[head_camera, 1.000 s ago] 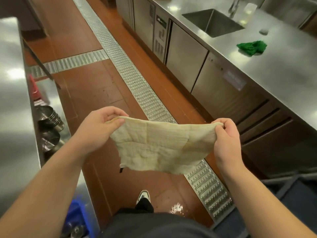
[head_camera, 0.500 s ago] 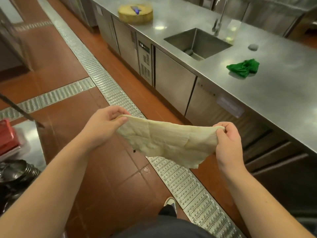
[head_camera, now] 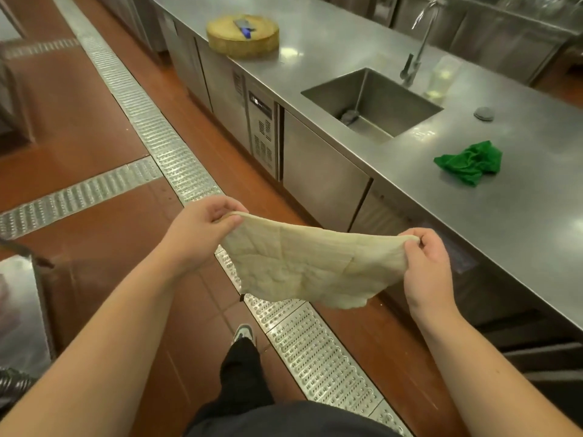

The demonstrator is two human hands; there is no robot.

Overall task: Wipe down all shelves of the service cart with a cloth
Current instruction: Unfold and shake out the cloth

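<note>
A beige cloth (head_camera: 303,263) hangs stretched out in the air between my two hands, over the red floor. My left hand (head_camera: 198,231) pinches its left top corner. My right hand (head_camera: 424,263) pinches its right top corner. The cloth sags below the held edge. No service cart can be made out for sure; only a steel edge (head_camera: 22,294) shows at the far left.
A long steel counter (head_camera: 520,216) runs along the right, with a sink (head_camera: 372,99), a tap (head_camera: 416,45), a green cloth (head_camera: 470,162) and a round chopping block (head_camera: 243,34). A metal drain grate (head_camera: 176,165) crosses the floor. My foot (head_camera: 243,332) stands beside it.
My view has swung up and to the right, bringing the sink and chopping block into sight while the shelves at the left slid out. Both hands keep the cloth stretched.
</note>
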